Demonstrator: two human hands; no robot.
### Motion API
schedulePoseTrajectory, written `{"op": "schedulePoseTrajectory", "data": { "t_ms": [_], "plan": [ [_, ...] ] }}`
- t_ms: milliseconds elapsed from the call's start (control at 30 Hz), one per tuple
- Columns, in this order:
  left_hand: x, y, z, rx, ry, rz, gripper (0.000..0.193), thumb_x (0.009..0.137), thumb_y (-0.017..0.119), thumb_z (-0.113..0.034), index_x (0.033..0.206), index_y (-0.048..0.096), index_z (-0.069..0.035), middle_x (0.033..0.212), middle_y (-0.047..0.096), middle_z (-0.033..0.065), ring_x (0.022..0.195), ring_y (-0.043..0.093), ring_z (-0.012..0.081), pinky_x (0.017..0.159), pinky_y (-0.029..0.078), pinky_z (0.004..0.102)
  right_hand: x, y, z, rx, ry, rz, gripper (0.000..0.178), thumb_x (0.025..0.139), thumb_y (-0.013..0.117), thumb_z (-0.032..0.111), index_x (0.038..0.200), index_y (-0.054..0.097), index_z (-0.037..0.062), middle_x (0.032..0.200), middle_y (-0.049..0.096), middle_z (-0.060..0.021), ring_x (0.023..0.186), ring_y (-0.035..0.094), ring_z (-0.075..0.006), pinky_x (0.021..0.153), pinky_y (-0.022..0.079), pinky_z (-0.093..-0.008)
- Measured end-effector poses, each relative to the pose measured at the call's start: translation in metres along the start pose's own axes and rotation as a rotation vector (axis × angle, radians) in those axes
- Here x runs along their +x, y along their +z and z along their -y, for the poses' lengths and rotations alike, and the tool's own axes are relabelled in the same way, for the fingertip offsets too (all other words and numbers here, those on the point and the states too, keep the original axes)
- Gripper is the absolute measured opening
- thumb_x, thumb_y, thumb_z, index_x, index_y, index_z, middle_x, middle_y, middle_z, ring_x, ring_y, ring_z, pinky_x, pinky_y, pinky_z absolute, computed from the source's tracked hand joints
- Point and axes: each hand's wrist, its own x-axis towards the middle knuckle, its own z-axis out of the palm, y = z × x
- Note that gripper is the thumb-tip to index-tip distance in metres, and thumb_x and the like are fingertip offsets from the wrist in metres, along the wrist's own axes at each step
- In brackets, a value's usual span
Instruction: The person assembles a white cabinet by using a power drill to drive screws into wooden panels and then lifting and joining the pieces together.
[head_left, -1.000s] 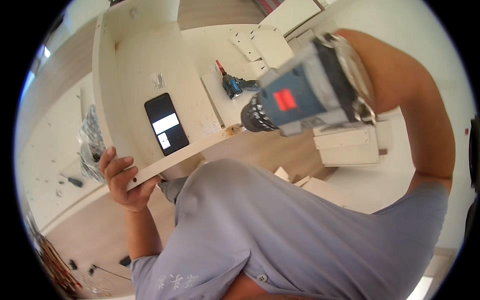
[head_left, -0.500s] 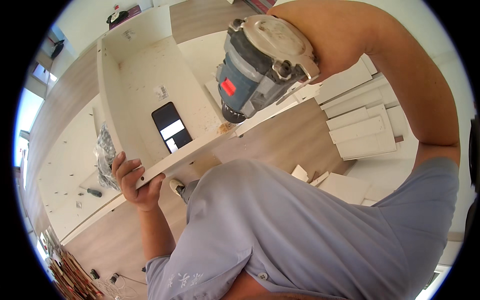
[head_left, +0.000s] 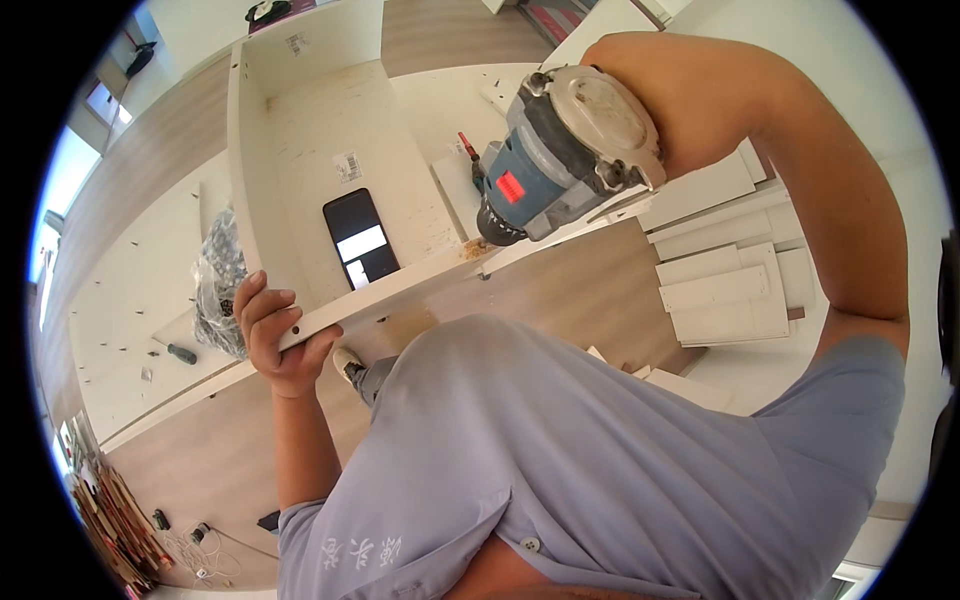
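A white open box of panels (head_left: pixel 300 250), like a drawer or small cabinet, lies in front of me. My left hand (head_left: pixel 275 335) grips its near left corner, fingers over the side wall and thumb along the near board. My right hand (head_left: pixel 690 135) holds a blue and grey power drill (head_left: pixel 555 165) with a red switch; the tool hides its fingers. The drill's black chuck points down at the box's near right corner, where brown sawdust (head_left: pixel 475 250) has gathered. The bit cannot be made out. Inside the box lies a black phone (head_left: pixel 362 225) with its screen lit.
Left of the box are a clear plastic bag of hardware (head_left: pixel 220 290) and a screwdriver (head_left: pixel 180 353) on a white panel (head_left: pixel 125 310). A red-tipped tool (head_left: pixel 468 150) lies beyond the drill. White boards (head_left: pixel 725 285) are stacked at right, wood strips (head_left: pixel 115 520) at lower left.
My view has shifted, so the box sits further right and slightly higher in the picture. The drill stays at the same corner, and the red-tipped tool now shows behind it.
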Motion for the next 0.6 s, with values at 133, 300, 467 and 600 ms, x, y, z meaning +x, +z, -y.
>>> {"op": "schedulePoseTrajectory", "data": {
  "t_ms": [133, 300, 467, 600],
  "plan": [
    [-0.001, -0.004, 0.003, 0.005, 0.008, -0.004, 0.060, 0.072, 0.089, -0.055, 0.098, 0.058, -0.010, 0.105, 0.065, 0.0084, 0.120, 0.059, 0.0398, 0.107, 0.045, 0.0551, -0.002, -0.013, 0.005, -0.083, 0.003, 0.052, 0.067, 0.055, 0.093, 0.012, 0.114, 0.064, 0.0016, 0.108, 0.068, -0.0157, 0.100, 0.067, -0.0331, 0.085, 0.054, -0.0387],
    [0.000, -0.001, 0.001, 0.009, -0.002, 0.011, 0.060, 0.072, 0.090, -0.053, 0.099, 0.058, -0.011, 0.104, 0.065, 0.0076, 0.119, 0.059, 0.0390, 0.107, 0.046, 0.0548, 0.006, -0.031, 0.025, 0.090, -0.042, 0.170, 0.049, 0.060, 0.087, 0.008, 0.104, 0.068, 0.0009, 0.097, 0.071, -0.0162, 0.089, 0.068, -0.0350, 0.079, 0.053, -0.0408],
    [0.000, -0.002, -0.002, 0.016, -0.013, 0.022, 0.059, 0.072, 0.090, -0.053, 0.100, 0.058, -0.012, 0.105, 0.065, 0.0068, 0.121, 0.058, 0.0384, 0.106, 0.046, 0.0542, 0.000, -0.028, 0.008, 0.097, -0.128, 0.166, 0.052, 0.060, 0.090, 0.008, 0.107, 0.068, 0.0003, 0.101, 0.072, -0.0158, 0.084, 0.069, -0.0322, 0.075, 0.054, -0.0384],
    [0.000, -0.002, -0.001, 0.009, -0.018, 0.027, 0.059, 0.072, 0.090, -0.053, 0.101, 0.058, -0.012, 0.106, 0.064, 0.0065, 0.123, 0.057, 0.0383, 0.105, 0.046, 0.0538, 0.000, -0.032, 0.009, 0.104, -0.152, 0.234, 0.058, 0.062, 0.091, 0.007, 0.115, 0.067, 0.0003, 0.109, 0.073, -0.0151, 0.092, 0.071, -0.0289, 0.081, 0.056, -0.0383]
  ]
}}
